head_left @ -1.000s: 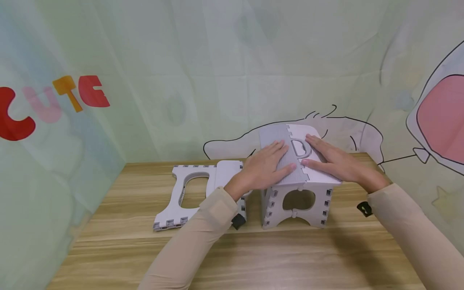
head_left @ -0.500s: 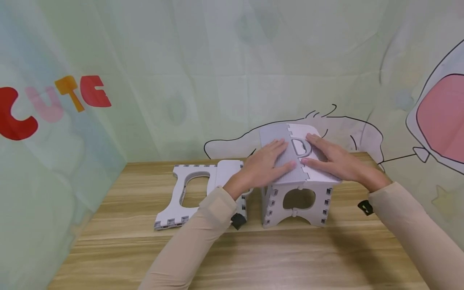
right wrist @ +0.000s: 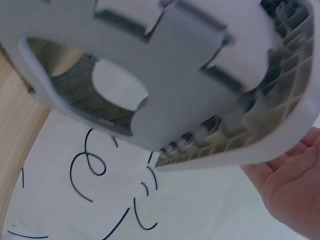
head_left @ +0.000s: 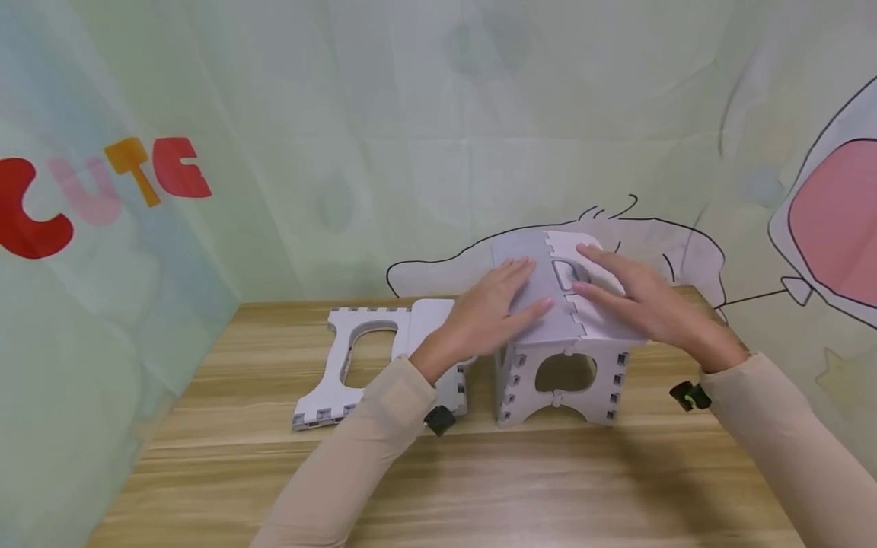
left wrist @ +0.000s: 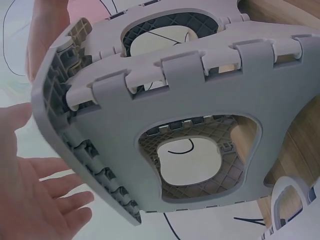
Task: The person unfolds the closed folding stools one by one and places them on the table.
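An unfolded stool (head_left: 534, 327) stands upright on the table, its top half grey and half white with a small handle at the centre. Over the grey half lies my left hand (head_left: 486, 312), fingers extended. My right hand (head_left: 637, 297) is over the white half, fingers spread beside the handle. In the left wrist view the left hand (left wrist: 40, 190) is at the outer edge of the stool's seat (left wrist: 75, 155). The right wrist view has the right hand (right wrist: 295, 185) by the seat's rim (right wrist: 235, 157). Whether the fingertips touch the seat is hard to tell.
A second stool (head_left: 332, 380), folded flat, lies on the wooden table (head_left: 521, 487) left of the standing one, partly behind the left forearm. Behind the table hangs a printed cloth (head_left: 411, 152) with letters and drawings.
Both hands have shifted slightly: the left a little to the left, the right fingers somewhat up from the seat. The standing stool keeps its place.
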Demonstrator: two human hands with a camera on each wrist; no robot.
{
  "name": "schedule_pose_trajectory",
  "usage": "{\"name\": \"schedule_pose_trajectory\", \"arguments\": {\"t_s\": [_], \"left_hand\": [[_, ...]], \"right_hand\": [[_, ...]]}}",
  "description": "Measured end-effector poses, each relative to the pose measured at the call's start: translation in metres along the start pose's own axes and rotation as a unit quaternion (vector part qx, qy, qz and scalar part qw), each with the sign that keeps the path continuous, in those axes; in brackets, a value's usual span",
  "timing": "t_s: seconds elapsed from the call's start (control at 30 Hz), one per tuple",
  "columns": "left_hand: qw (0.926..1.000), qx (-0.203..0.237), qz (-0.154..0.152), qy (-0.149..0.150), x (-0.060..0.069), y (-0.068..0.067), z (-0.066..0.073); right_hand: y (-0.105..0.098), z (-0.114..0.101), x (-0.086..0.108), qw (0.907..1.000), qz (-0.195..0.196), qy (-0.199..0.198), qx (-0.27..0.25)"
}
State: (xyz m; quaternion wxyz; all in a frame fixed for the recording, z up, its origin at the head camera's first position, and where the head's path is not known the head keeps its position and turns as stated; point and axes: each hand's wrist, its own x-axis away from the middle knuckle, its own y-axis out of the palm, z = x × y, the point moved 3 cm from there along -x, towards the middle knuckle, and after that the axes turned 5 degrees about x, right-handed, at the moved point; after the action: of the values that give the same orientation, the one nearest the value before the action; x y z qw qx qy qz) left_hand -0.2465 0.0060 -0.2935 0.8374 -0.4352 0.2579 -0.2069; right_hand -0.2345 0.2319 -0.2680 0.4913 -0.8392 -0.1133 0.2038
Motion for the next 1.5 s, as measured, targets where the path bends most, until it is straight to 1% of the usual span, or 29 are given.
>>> {"name": "schedule_pose_trajectory", "arguments": {"t_s": [0.13,0.23,0.37,0.5,0.63,0.73,0.8,0.87,0.97,1.07,1.17,1.27,1.33,1.4,1.5], "left_hand": [[0.9998,0.003,0.020,0.003,0.009,-0.008,0.000],[0.9993,0.004,0.038,0.005,0.016,-0.014,-0.001],[0.9987,0.005,0.051,0.005,0.025,-0.021,-0.002],[0.9985,0.006,0.055,0.005,0.035,-0.027,-0.005],[0.9981,0.003,0.061,0.006,0.044,-0.034,-0.006],[0.9979,-0.001,0.064,0.000,0.053,-0.039,-0.009],[0.9978,-0.003,0.066,-0.005,0.060,-0.041,-0.012],[0.9975,-0.006,0.070,-0.004,0.068,-0.042,-0.016],[0.9969,-0.011,0.078,0.001,0.079,-0.043,-0.024],[0.9963,-0.013,0.085,-0.003,0.088,-0.043,-0.031],[0.9961,-0.012,0.086,-0.018,0.097,-0.043,-0.039],[0.9950,-0.014,0.092,-0.035,0.107,-0.043,-0.047],[0.9940,-0.015,0.099,-0.045,0.113,-0.044,-0.053],[0.9930,-0.019,0.104,-0.052,0.118,-0.046,-0.058],[0.9925,-0.019,0.105,-0.060,0.125,-0.048,-0.067]], "right_hand": [[-0.001,-0.012,0.006,0.9992,0.027,-0.028,-0.007],[0.000,-0.024,0.011,0.9970,0.052,-0.058,-0.006],[0.003,-0.043,0.015,0.9930,0.069,-0.095,-0.006],[0.007,-0.061,0.018,0.9886,0.073,-0.131,-0.009],[0.010,-0.075,0.021,0.9850,0.079,-0.152,-0.011],[0.016,-0.086,0.023,0.9813,0.079,-0.175,-0.019],[0.021,-0.093,0.024,0.9771,0.078,-0.197,-0.023],[0.027,-0.101,0.025,0.9722,0.077,-0.219,-0.028],[0.037,-0.110,0.028,0.9686,0.069,-0.236,-0.039],[0.050,-0.118,0.029,0.9691,0.055,-0.237,-0.040],[0.066,-0.122,0.032,0.9745,0.026,-0.220,-0.035],[0.081,-0.124,0.033,0.9810,-0.012,-0.188,-0.045],[0.092,-0.125,0.033,0.9839,-0.028,-0.164,-0.064],[0.102,-0.125,0.031,0.9860,-0.032,-0.140,-0.086],[0.119,-0.124,0.028,0.9880,-0.020,-0.107,-0.110]]}}
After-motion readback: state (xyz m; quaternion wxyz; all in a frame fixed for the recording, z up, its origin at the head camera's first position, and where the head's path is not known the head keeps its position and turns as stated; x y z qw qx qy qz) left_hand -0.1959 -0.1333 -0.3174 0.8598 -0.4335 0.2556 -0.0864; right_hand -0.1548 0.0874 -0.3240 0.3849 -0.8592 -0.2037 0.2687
